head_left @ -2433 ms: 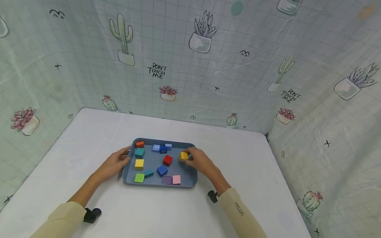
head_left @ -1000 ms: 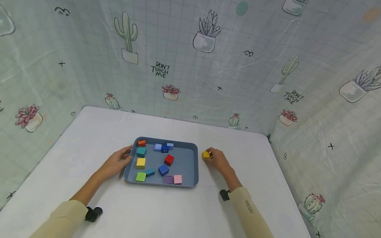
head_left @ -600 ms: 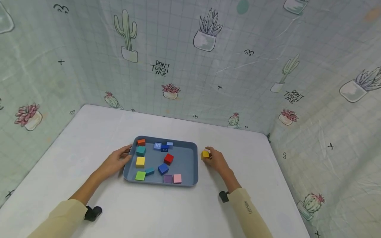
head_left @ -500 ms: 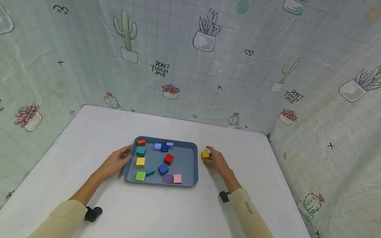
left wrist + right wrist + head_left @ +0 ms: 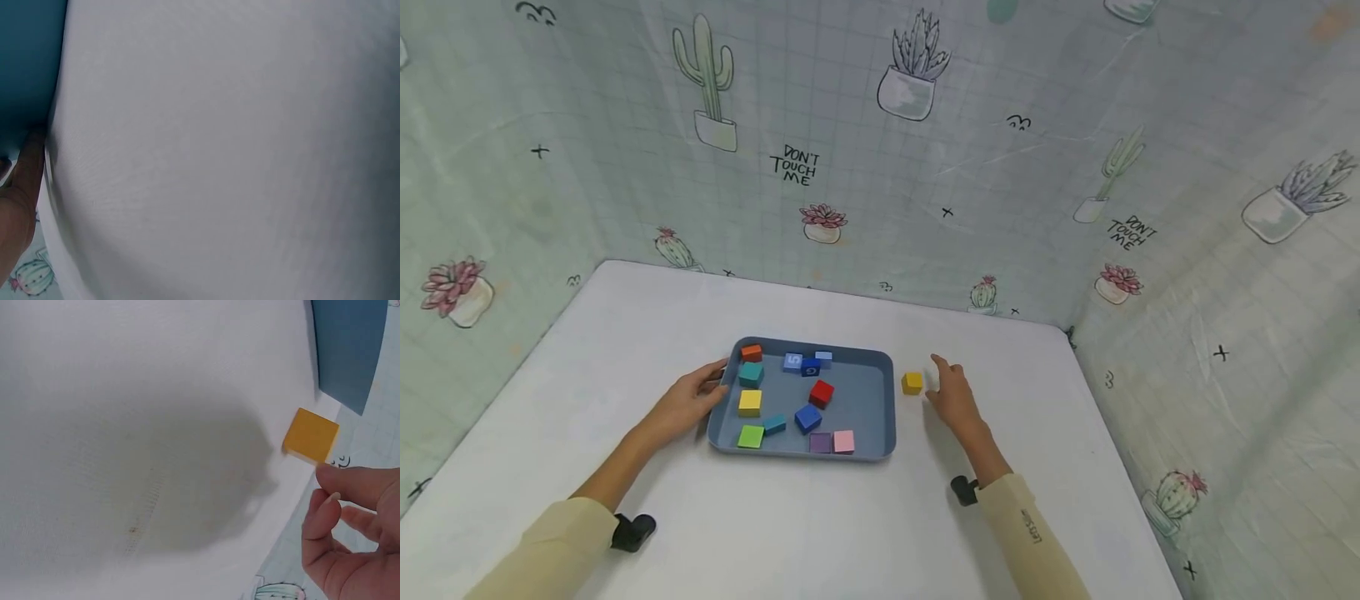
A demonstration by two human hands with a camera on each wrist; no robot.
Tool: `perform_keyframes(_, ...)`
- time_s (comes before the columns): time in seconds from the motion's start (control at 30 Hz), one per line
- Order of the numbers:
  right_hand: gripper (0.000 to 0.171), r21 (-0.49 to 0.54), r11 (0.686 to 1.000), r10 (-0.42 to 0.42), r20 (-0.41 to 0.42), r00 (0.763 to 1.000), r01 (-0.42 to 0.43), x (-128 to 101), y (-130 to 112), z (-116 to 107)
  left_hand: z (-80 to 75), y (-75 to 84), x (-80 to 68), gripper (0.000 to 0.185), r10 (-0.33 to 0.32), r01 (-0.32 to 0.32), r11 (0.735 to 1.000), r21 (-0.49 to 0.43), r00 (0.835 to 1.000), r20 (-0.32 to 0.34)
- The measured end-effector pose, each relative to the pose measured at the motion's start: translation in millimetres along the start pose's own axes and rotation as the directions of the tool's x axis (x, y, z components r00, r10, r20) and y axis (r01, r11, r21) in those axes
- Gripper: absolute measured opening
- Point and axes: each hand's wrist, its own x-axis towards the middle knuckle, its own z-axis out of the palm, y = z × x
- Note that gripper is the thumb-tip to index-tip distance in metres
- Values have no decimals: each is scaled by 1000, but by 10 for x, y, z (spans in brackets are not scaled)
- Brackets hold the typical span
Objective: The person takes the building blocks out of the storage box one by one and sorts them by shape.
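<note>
On the white table, just right of the blue-grey tray [image 5: 891, 408], sits a yellow cube [image 5: 912, 383]. My right hand [image 5: 953, 395] is beside the cube on its right, fingers spread and holding nothing; the right wrist view shows thumb and fingertips just off the yellow cube [image 5: 312, 435]. My left hand [image 5: 688, 400] rests against the tray's left side, with a fairly straight finger [image 5: 30, 165] along the outer wall. Inside the tray lie a red cube [image 5: 822, 394], a blue cube [image 5: 808, 418], another yellow cube [image 5: 749, 403] and several other coloured blocks.
The white table [image 5: 790, 533] extends around the tray on all sides. A printed cloth [image 5: 850, 167] with cactus drawings hangs behind and at both sides. Black wrist devices [image 5: 634, 532] sit under both sleeves.
My right hand carried the yellow cube out of the tray's right part to the table, then let go and drew slightly right. The left hand has stayed at the tray's left side.
</note>
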Motion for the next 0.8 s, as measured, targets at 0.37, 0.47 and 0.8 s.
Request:
perform_keyframes(0.37, 58, 69, 994, -70, -114, 991, 79, 41, -70, -41, -4, 13, 14, 57, -5, 5, 1000, -23, 1000, 0)
perform_keyframes(0.47, 53, 94, 989, -100, -162, 982, 116, 41, -112, -24, -6, 33, 21, 57, 8, -8, 1000, -27, 1000, -2)
perform_keyframes(0.8, 40, 179, 942, -223, -303, 927, 285, -33, -301, 18, -39, 39, -17, 57, 5, -5, 1000, -4, 1000, -1)
